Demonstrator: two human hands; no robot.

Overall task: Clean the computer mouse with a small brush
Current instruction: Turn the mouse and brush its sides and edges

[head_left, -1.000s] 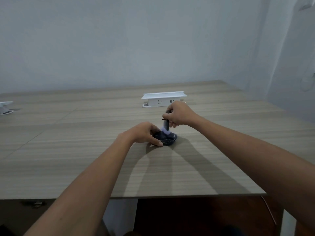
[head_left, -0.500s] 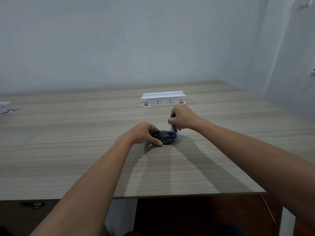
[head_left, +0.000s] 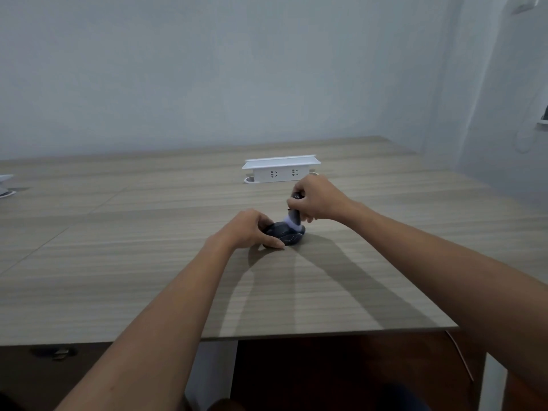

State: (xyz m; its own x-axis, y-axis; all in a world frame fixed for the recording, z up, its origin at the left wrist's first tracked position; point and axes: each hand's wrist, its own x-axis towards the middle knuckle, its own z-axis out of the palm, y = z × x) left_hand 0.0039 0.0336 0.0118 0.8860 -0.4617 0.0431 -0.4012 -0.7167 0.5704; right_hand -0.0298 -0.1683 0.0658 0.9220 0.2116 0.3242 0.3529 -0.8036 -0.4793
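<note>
centrally in the frame, the left hand [head_left: 247,229] grips the dark mouse [head_left: 286,235] on the tabletop [head_left: 118,262], while the right hand [head_left: 318,200] is closed around a small brush [head_left: 293,216], its pale bristles touching the mouse's top. a white socket box [head_left: 280,170] stands behind.

Light: we record soft, dim, bluish room light with no glare. Shadows: we note two long, soft-edged bands falling from the forearms across the tabletop [head_left: 118,262] toward its near edge. Image: we find wide-angle bending at the borders and slight blur overall.
</note>
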